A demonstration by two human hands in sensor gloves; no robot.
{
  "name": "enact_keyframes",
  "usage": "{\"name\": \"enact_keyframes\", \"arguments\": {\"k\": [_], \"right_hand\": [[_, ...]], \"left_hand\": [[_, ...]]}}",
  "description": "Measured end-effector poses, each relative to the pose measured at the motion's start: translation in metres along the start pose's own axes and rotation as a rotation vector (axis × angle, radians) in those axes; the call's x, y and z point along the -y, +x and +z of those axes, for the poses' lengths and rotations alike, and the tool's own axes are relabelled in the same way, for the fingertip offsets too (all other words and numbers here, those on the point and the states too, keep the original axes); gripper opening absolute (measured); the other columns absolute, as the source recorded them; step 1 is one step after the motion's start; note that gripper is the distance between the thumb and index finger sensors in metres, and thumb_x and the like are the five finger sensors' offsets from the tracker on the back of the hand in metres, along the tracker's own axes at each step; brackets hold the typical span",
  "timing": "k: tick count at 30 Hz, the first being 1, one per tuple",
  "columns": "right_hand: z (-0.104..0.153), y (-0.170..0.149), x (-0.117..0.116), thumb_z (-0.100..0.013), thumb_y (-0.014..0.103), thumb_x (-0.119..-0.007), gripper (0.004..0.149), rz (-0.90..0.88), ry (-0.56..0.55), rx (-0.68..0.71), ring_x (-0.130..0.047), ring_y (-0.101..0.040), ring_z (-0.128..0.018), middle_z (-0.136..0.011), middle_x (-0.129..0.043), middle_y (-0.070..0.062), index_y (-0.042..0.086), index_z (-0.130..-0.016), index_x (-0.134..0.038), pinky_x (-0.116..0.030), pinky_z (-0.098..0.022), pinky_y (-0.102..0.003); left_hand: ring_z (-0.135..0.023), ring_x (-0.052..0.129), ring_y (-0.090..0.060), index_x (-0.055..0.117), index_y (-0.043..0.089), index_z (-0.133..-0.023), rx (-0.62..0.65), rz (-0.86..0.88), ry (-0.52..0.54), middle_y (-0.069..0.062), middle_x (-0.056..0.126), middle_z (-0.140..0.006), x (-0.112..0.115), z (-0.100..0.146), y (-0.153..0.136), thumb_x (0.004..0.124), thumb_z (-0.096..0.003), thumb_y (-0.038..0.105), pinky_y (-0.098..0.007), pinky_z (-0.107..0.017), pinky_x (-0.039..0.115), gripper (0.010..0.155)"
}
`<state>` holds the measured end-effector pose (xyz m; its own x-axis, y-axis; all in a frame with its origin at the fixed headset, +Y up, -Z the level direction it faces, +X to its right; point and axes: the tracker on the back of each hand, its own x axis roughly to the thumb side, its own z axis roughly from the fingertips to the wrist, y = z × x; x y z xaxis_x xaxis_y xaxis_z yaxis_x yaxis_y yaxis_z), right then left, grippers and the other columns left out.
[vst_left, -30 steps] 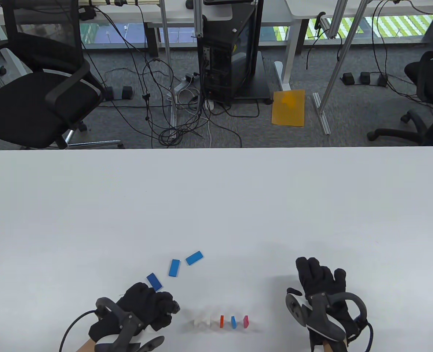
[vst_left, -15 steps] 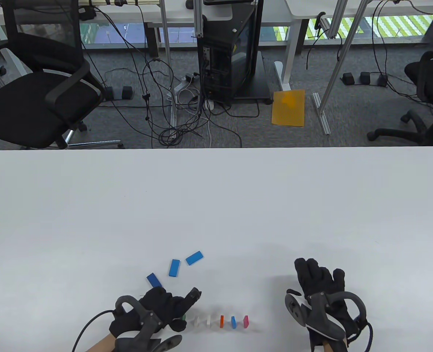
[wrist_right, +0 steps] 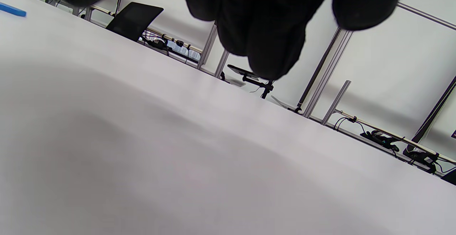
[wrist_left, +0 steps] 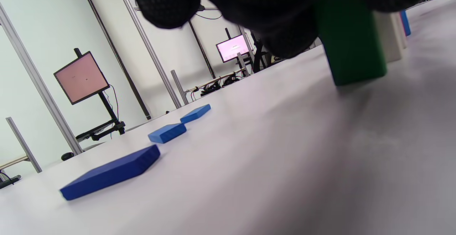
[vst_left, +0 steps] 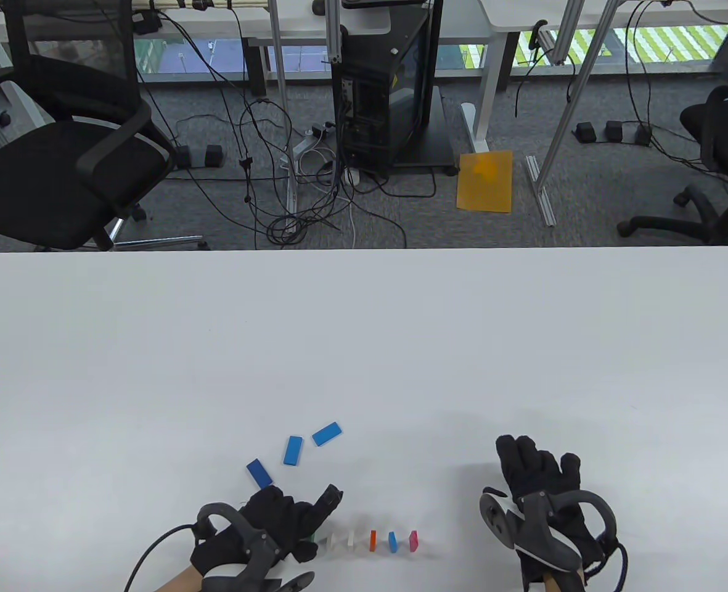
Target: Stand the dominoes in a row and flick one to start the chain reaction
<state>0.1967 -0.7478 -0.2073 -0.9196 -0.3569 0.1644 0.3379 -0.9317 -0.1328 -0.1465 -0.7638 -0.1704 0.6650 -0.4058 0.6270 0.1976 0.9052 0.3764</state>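
A row of upright dominoes stands near the table's front edge: green (vst_left: 311, 538), two white (vst_left: 337, 541), orange (vst_left: 373, 540), blue (vst_left: 392, 541), pink (vst_left: 413, 540). My left hand (vst_left: 313, 523) pinches the green domino at the row's left end, index finger stretched out. In the left wrist view the green domino (wrist_left: 351, 39) stands on the table under my fingers, a white domino (wrist_left: 390, 35) right behind it. Three blue dominoes lie flat (vst_left: 259, 473), (vst_left: 293, 449), (vst_left: 327, 433). My right hand (vst_left: 533, 459) rests flat on the table, right of the row, holding nothing.
The white table (vst_left: 364, 345) stretches far beyond the dominoes. Past its far edge are an office chair (vst_left: 61, 166), a black computer tower (vst_left: 388, 92) and loose cables on the floor. The flat blue dominoes (wrist_left: 112, 172) lie just left of my left hand.
My left hand has moved right to the row's left end, bringing the green domino down upright beside the white ones. The right hand has stayed put.
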Motion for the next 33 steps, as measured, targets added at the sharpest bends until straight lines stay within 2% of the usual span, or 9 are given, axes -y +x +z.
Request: {"name": "enact_keyframes", "arguments": {"k": [33], "right_hand": [[0.0005,-0.0003,-0.0006,-0.041,0.057,-0.062,0.088,-0.006,0.004,0.003,-0.086,-0.041,-0.087,-0.108,-0.066,-0.023,0.005,-0.111,-0.046,-0.06,-0.06,-0.07]], "left_hand": [[-0.039,0.096,0.019,0.048,0.03,-0.106,0.003,-0.002,-0.009,0.033,0.09,-0.079,-0.0038,0.0047,0.0002,0.064,-0.0309,0.073,-0.022,-0.057,0.085,0.088]]}}
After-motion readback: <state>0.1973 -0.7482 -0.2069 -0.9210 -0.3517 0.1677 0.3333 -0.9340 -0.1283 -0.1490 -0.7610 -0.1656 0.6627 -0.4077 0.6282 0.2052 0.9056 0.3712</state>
